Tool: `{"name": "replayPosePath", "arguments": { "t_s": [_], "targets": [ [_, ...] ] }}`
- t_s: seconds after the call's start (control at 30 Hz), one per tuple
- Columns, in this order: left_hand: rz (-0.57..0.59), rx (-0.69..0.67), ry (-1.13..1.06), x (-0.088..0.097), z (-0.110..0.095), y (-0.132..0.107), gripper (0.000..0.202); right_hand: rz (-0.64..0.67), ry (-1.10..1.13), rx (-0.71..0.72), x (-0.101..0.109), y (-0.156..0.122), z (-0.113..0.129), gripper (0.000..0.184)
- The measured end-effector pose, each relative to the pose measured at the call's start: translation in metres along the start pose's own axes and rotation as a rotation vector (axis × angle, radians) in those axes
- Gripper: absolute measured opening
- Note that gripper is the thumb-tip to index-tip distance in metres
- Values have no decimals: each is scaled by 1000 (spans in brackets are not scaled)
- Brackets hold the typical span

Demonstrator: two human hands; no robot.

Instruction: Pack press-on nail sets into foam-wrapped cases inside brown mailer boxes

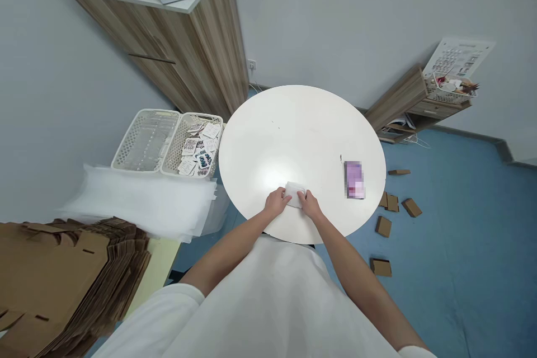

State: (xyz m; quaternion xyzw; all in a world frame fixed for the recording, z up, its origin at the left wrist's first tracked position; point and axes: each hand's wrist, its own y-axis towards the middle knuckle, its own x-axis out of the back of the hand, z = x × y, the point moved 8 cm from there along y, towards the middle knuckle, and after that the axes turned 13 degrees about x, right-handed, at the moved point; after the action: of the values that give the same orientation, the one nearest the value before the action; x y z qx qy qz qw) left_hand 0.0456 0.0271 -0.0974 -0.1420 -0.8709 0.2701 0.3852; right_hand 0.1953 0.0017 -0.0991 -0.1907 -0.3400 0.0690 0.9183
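A small white wrapped packet (pixel 295 194) lies near the front edge of the round white table (pixel 293 140), its wrapping looking like thin foam sheet. My left hand (pixel 277 202) grips its left side, with the thumb on top. On the opposite side my right hand (pixel 309 204) holds it the same way, fingers curled round the edge. Whatever is inside the wrapping is hidden. Further right on the tabletop is a purple item (pixel 354 180), blurred into blocks, with a tiny dark mark just above it.
Left of the table stand a white basket of printed cards (pixel 197 145), a basket of clear sleeves (pixel 146 140), white foam sheets (pixel 142 201) and stacked flat cardboard (pixel 54 274). Small brown boxes (pixel 383 226) lie on the blue floor at right. Wooden cabinets (pixel 210 39) stand behind.
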Motion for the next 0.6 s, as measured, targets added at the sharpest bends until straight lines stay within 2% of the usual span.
{"name": "replayPosePath", "arguments": {
  "t_s": [0.1,0.17,0.23,0.37,0.5,0.6],
  "targets": [
    [-64,41,8,4,0,3,37,-136,-102,-55,7,-2,0,42],
    [-34,86,-2,3,2,7,42,-227,-168,-63,15,-4,3,45],
    [7,130,-7,2,4,11,41,-270,-220,-11,20,-8,9,43],
    [19,158,-27,4,4,16,34,-195,-283,226,10,-18,25,28],
    [-3,149,-46,2,1,10,27,-141,-322,284,5,-30,24,33],
    [-49,158,-76,1,0,3,24,-87,-270,307,7,-27,19,34]
  ]
}}
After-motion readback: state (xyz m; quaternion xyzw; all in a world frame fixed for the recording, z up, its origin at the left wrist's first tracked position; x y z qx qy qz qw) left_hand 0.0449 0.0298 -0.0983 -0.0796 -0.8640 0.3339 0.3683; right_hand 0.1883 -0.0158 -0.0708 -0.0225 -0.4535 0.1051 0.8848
